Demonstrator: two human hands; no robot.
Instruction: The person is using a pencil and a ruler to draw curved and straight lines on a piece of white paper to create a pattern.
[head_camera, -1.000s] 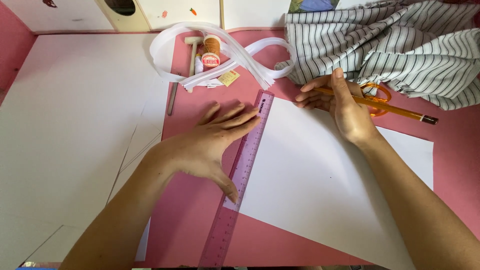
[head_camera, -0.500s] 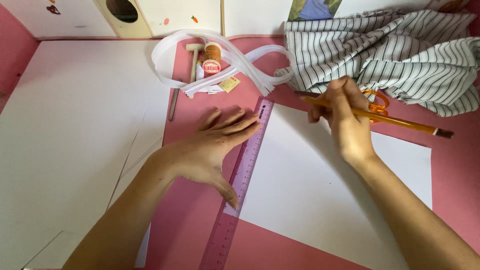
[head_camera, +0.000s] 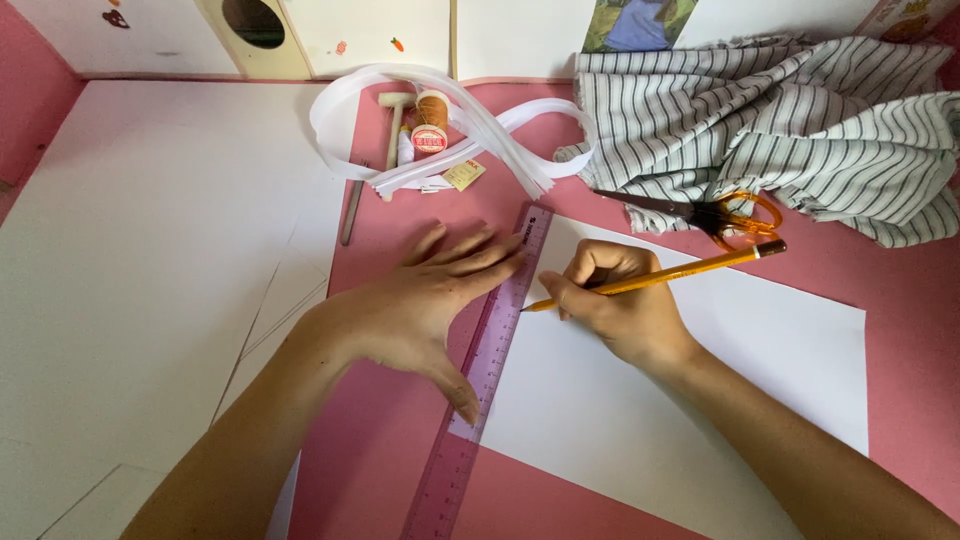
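My left hand (head_camera: 420, 305) lies flat, fingers spread, pressing a translucent pink ruler (head_camera: 470, 420) onto the pink mat. The ruler runs along the left edge of a white paper sheet (head_camera: 720, 380). My right hand (head_camera: 620, 305) grips a yellow pencil (head_camera: 690, 272); its tip touches the paper right beside the ruler's edge, close to my left fingertips.
Orange-handled scissors (head_camera: 725, 218) lie by a heap of striped fabric (head_camera: 790, 130) at the back right. A white zipper tape (head_camera: 470, 120), a thread spool (head_camera: 430, 122) and a small wooden mallet (head_camera: 393, 115) sit at the back. Large white sheets (head_camera: 150, 260) cover the left.
My right hand lifted the pencil from near the scissors and brought it left to the ruler's edge. My left hand stayed pressed on the ruler.
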